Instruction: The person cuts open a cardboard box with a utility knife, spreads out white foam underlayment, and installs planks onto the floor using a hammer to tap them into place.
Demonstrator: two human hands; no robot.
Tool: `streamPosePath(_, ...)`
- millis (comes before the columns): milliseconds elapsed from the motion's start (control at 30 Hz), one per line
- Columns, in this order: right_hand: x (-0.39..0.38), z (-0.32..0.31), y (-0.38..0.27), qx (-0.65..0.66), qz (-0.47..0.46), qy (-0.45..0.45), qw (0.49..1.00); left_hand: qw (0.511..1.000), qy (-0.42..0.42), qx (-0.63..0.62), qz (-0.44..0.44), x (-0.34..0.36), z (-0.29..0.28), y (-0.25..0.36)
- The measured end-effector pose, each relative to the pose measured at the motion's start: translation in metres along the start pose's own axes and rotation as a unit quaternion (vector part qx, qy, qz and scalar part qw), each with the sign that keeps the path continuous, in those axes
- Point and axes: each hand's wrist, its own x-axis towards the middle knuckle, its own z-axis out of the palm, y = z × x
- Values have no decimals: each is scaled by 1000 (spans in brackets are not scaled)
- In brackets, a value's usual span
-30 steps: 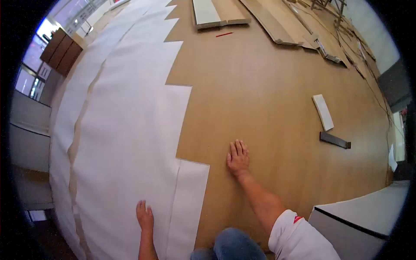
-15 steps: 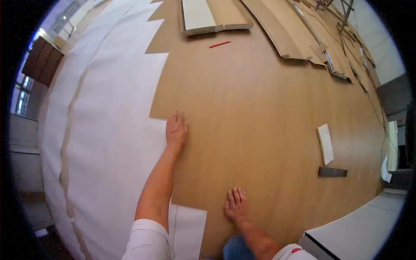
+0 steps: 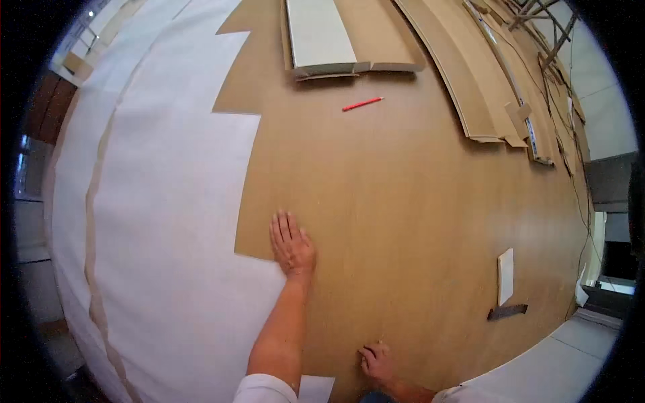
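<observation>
My left hand (image 3: 293, 243) lies flat on the wood-look floor planks (image 3: 396, 221), fingers stretched out and pointing away from me. It rests beside the stepped plank edge, where the white underlay sheet (image 3: 168, 201) begins. Lower and to the right, my right hand (image 3: 376, 361) is propped on the planks with its fingers partly bent, nothing visible in it. A red pencil (image 3: 363, 104) lies on the floor ahead. To the right are a white oblong block (image 3: 505, 277) and a dark grey strip-like piece (image 3: 507, 312), almost touching.
An opened cardboard box (image 3: 393, 40) with a pale panel (image 3: 322, 33) sits ahead. More long flattened cardboard (image 3: 457, 80) and a long metal bar (image 3: 504, 64) lie at the far right, near cables and a metal stand (image 3: 547, 27). A white surface (image 3: 537, 369) borders the lower right.
The view has shifted, so floor things sit lower in it. My left hand has moved onto the planks, slightly right of the stepped edge. My right hand's fingers are more bent.
</observation>
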Motion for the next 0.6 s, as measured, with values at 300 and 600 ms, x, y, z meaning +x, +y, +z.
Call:
streamPosePath(300,613,-259,0,26,-145,385,911,998,-50,-14,-20,9,-5,-5)
streamPosePath(600,822,-316,12,-75,-16,185,980,995,-91,9,-25,5,1,-16)
